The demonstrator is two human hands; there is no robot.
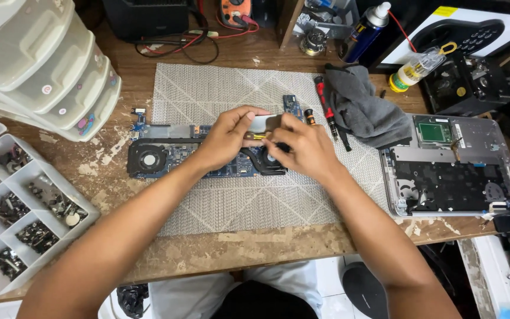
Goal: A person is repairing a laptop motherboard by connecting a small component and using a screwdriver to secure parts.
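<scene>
Hands at work over a laptop board on the desk.
Left hand and right hand met together, pinching a small yellow part above the board, mat beneath.

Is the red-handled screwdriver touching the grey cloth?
Touching: the head view shows the red-handled screwdriver lying right against the grey cloth's left edge, no gap visible.

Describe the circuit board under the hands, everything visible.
The circuit board is long, dark blue and lies flat on the grey woven mat. A black round fan sits at its left end, another is half hidden under the right hand. The left hand and right hand work over its middle, hiding that part.
</scene>
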